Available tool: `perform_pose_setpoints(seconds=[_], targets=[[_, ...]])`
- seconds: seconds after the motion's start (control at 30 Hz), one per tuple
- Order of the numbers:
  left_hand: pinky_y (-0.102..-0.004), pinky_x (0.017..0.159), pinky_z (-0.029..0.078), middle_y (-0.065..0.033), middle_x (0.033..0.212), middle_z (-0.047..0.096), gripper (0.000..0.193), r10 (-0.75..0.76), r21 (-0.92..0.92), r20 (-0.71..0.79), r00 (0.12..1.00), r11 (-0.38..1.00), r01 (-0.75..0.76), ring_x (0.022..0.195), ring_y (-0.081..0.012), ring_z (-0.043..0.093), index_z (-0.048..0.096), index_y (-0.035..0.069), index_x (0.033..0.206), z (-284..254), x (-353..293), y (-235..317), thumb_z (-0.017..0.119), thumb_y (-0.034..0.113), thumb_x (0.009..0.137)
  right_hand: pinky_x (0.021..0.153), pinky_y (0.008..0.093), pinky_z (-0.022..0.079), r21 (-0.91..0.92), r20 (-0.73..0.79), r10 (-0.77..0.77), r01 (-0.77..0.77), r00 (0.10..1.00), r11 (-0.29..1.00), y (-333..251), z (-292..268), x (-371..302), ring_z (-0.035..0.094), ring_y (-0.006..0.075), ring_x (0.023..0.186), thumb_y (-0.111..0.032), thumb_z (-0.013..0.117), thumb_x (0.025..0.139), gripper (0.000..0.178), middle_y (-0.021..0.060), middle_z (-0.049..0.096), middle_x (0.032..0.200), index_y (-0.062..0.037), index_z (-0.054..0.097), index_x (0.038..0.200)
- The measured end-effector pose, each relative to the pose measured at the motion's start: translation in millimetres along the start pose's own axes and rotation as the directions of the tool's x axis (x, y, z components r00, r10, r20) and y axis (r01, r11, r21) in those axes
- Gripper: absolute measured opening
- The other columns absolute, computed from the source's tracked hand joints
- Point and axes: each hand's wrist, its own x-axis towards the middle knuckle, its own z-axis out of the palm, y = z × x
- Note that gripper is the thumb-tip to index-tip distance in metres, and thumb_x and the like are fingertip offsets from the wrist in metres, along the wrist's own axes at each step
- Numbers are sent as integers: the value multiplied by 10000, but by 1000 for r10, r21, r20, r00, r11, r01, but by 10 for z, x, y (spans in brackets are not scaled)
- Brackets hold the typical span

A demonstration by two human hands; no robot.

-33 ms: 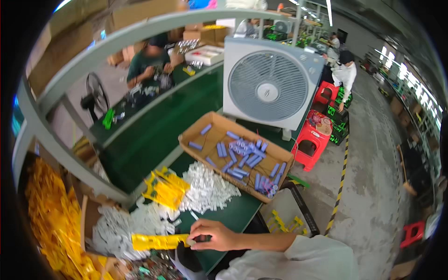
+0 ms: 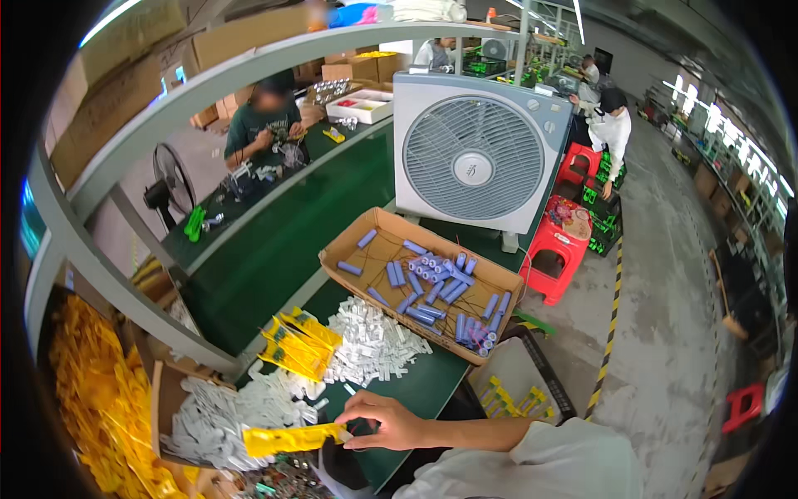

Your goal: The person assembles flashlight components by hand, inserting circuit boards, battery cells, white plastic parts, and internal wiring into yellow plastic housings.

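Note:
My right hand [image 2: 385,422] reaches in from the right with its fingers curled in a pinch at the end of a long yellow plastic part [image 2: 291,439]. A small pale bit shows at the fingertips, too small to name. Below the yellow part is a dark shape [image 2: 342,467] with a greyish lower section; I cannot make out what it is. No fingers of my left hand show. Nearby lie loose white strip-like pieces [image 2: 378,341], a stack of yellow plastic parts [image 2: 301,343] and a heap of translucent pieces [image 2: 220,420].
A cardboard tray [image 2: 349,237] holds purple cylindrical cells with wires. Behind it stands a box fan [image 2: 474,166]. Yellow parts [image 2: 108,399] fill the left side, beside a grey frame [image 2: 125,287]. Red stools [image 2: 553,241] and a black-edged crate [image 2: 544,374] stand right. Co-workers sit beyond.
The view has shifted slightly. The yellow part's left end sits a little lower and further right, and my right hand still pinches its other end.

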Motion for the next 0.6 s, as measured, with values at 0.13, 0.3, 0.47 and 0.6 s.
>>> perform_pose_setpoints(seconds=[0.13,0.3,0.47,0.6], targets=[[-375,973,416,-181,1246,560,439,-56,257,-26,998,965,60,1105,-273,545,517,-56,1267,660,-251,176,426,283,1003,694,268,464,25,-159,-71,76,985,997,309,18,127,583,150,846,-234,796,766,434,49,630,1005,-71,630,1132],[-357,938,441,-158,1174,596,443,-108,78,-67,992,991,113,1045,-259,567,540,-56,1219,571,-32,107,427,314,1002,705,283,472,135,80,-62,50,995,990,431,-115,217,588,144,878,-234,792,769,425,49,641,1005,-52,645,1123],[-375,838,503,-157,1136,544,465,374,208,-175,911,918,-337,954,-262,583,380,22,1344,705,-2,-41,569,120,931,622,245,502,233,11,-79,74,997,970,423,32,126,619,131,794,-144,742,815,305,71,645,1031,-30,658,1085],[-332,832,491,-131,1039,579,348,471,560,-46,881,743,-368,904,-210,579,466,-55,1232,545,79,-9,566,114,944,557,215,468,244,32,220,-221,975,944,289,35,76,582,61,621,-173,714,848,241,18,632,712,-23,621,1012]])
